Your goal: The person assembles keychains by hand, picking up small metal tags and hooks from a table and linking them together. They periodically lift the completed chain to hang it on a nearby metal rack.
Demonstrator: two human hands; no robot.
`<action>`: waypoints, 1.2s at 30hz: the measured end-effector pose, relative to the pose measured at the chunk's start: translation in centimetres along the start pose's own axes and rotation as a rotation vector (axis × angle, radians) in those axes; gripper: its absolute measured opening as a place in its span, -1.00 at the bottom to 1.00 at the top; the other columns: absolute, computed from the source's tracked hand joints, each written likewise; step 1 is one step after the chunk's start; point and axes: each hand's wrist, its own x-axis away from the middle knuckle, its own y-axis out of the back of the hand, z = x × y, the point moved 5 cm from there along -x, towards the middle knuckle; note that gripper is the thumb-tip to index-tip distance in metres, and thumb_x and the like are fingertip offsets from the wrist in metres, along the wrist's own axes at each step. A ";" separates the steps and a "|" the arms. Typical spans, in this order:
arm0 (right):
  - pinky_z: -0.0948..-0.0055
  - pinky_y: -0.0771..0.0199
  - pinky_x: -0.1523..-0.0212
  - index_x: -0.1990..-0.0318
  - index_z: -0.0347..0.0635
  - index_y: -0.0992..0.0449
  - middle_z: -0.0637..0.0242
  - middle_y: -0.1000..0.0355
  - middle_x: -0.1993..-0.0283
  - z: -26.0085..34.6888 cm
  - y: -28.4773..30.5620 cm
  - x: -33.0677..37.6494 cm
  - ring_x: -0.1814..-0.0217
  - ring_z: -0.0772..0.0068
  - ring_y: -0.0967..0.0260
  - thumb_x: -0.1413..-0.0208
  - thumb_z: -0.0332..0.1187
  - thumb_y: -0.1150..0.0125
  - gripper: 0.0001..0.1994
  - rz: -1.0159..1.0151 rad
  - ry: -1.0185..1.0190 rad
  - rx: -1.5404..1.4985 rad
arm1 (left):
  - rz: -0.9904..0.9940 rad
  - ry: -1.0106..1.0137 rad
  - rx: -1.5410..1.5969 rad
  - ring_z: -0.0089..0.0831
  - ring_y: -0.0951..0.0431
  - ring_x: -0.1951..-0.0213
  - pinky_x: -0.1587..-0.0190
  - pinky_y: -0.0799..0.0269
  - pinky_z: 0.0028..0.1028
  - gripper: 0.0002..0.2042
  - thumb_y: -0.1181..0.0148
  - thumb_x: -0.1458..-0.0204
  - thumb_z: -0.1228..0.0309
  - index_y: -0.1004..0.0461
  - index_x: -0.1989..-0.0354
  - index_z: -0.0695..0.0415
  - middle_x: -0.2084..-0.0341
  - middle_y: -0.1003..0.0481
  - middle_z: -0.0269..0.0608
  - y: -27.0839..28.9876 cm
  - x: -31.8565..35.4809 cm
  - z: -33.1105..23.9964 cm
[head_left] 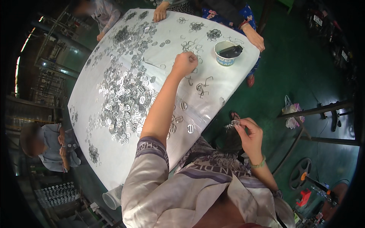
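My left hand (185, 63) is stretched out over the white table, its fingers curled closed. It is beside a loose group of thin bent wire hooks (197, 47); what is in its fingers, if anything, is hidden. Off the table's near right edge, my right hand (251, 137) pinches a small cluster of shiny metal pieces (231, 124) between thumb and fingertips. They are too small to tell apart. More wire hooks (200, 89) lie to the right of my left forearm. Several oval slotted metal buckles (190, 129) lie near the table edge closest to me.
A large heap of metal buckles (123, 100) covers the middle of the table (110, 167). A paper tub (225, 60) with a black object in it stands at the far right. Other people's hands (160, 13) rest around the table. A clear plastic cup (113, 198) is at the near left corner.
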 end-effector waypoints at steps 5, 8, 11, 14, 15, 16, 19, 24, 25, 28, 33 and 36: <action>0.57 -0.39 0.24 0.28 -0.36 -0.56 0.29 -0.50 0.38 -0.3 -0.5 0.0 0.47 0.55 -0.36 -0.04 -0.58 -0.28 -0.91 -0.032 -0.009 -0.008 | 0.135 -0.161 0.644 -0.58 -0.52 0.42 0.35 -0.47 -0.55 -0.92 -0.16 -0.05 0.55 -0.45 0.31 0.28 0.45 -0.54 -0.27 -0.4 10.8 -6.8; 0.56 -0.39 0.24 0.28 -0.35 -0.56 0.28 -0.50 0.38 0.5 -0.9 -0.1 0.47 0.54 -0.39 -0.04 -0.58 -0.28 -0.91 -0.017 0.026 0.016 | 0.137 -0.349 0.679 -0.54 -0.49 0.41 0.32 -0.42 -0.52 -0.92 -0.18 -0.01 0.61 -0.45 0.32 0.25 0.42 -0.51 -0.25 0.1 17.1 -11.6; 0.53 -0.41 0.23 0.28 -0.35 -0.57 0.27 -0.51 0.37 0.6 -1.4 0.1 0.46 0.53 -0.41 -0.03 -0.59 -0.28 -0.90 -0.015 0.017 -0.006 | 0.091 -0.404 0.618 -0.45 -0.46 0.40 0.29 -0.39 -0.48 -0.88 -0.21 0.02 0.63 -0.45 0.31 0.22 0.38 -0.48 -0.19 -0.1 19.3 -12.9; 0.52 -0.43 0.26 0.29 -0.36 -0.56 0.26 -0.51 0.38 1.2 -1.9 0.3 0.44 0.51 -0.44 -0.01 -0.60 -0.29 -0.90 0.018 0.008 0.009 | -0.047 -0.462 0.535 -0.37 -0.45 0.37 0.27 -0.39 -0.45 -0.86 -0.21 0.03 0.64 -0.44 0.30 0.21 0.36 -0.46 -0.15 -0.4 20.4 -12.7; 0.53 -0.43 0.26 0.29 -0.36 -0.57 0.26 -0.51 0.38 1.3 -2.0 0.4 0.43 0.51 -0.44 0.00 -0.61 -0.30 -0.89 0.034 0.020 0.022 | -0.076 -0.461 0.516 -0.34 -0.47 0.35 0.25 -0.39 -0.45 -0.86 -0.20 0.03 0.64 -0.43 0.30 0.20 0.35 -0.46 -0.13 -0.4 20.6 -12.7; 0.53 -0.44 0.27 0.29 -0.36 -0.57 0.26 -0.51 0.38 1.4 -2.2 0.5 0.41 0.50 -0.45 0.01 -0.62 -0.30 -0.89 0.051 0.031 0.034 | -0.105 -0.459 0.497 -0.32 -0.49 0.33 0.24 -0.40 -0.44 -0.85 -0.19 0.03 0.64 -0.42 0.29 0.20 0.34 -0.47 -0.12 -0.5 21.0 -12.6; 0.55 -0.45 0.29 0.27 -0.35 -0.58 0.26 -0.50 0.37 1.0 -2.4 0.8 0.37 0.50 -0.46 0.05 -0.64 -0.30 -0.85 0.094 0.120 0.034 | -0.107 -0.390 0.614 -0.26 -0.53 0.26 0.19 -0.42 -0.42 -0.83 -0.17 0.03 0.65 -0.38 0.27 0.19 0.32 -0.49 -0.10 -1.2 22.2 -12.2; 0.55 -0.41 0.34 0.22 -0.29 -0.63 0.31 -0.49 0.33 -2.4 -3.0 -0.7 0.37 0.55 -0.41 -0.02 -0.57 -0.26 -0.84 0.168 0.006 -0.072 | -0.150 -0.479 0.521 -0.14 -0.54 0.24 0.14 -0.43 -0.32 -0.82 -0.15 0.05 0.67 -0.37 0.28 0.17 0.30 -0.52 -0.08 -0.7 24.8 -12.4; 0.49 -0.39 0.40 0.22 -0.24 -0.64 0.30 -0.48 0.36 -2.1 -4.1 -1.3 0.36 0.49 -0.39 0.01 -0.53 -0.31 -0.83 0.235 0.002 -0.024 | -0.154 -0.485 0.514 -0.13 -0.54 0.24 0.14 -0.42 -0.31 -0.81 -0.15 0.06 0.67 -0.37 0.28 0.17 0.31 -0.52 -0.08 -0.8 25.4 -12.4; 0.42 -0.41 0.38 0.23 -0.20 -0.65 0.29 -0.46 0.38 -2.5 -7.9 -2.7 0.32 0.35 -0.38 0.08 -0.48 -0.36 -0.80 0.503 0.220 0.118 | -0.161 -0.488 0.485 -0.12 -0.53 0.24 0.14 -0.41 -0.28 -0.80 -0.16 0.08 0.68 -0.37 0.29 0.16 0.31 -0.51 -0.07 -0.8 26.7 -12.5; 0.28 -0.27 0.04 0.25 -0.12 -0.64 0.34 -0.40 0.36 -4.5 -14.0 -2.9 0.18 0.23 -0.29 0.21 -0.22 -0.42 -0.68 0.679 0.379 0.275 | -0.163 -0.458 0.453 -0.11 -0.52 0.25 0.13 -0.42 -0.27 -0.75 -0.18 0.13 0.72 -0.36 0.29 0.18 0.29 -0.50 -0.06 -1.6 28.2 -11.5; 0.27 -0.23 0.00 0.29 -0.12 -0.63 0.34 -0.40 0.34 -4.4 -15.7 -2.5 0.13 0.23 -0.27 0.18 -0.22 -0.40 -0.72 0.708 0.406 0.347 | -0.184 -0.439 0.470 -0.11 -0.52 0.24 0.14 -0.43 -0.29 -0.74 -0.19 0.16 0.74 -0.36 0.29 0.19 0.30 -0.49 -0.06 -1.6 28.7 -11.3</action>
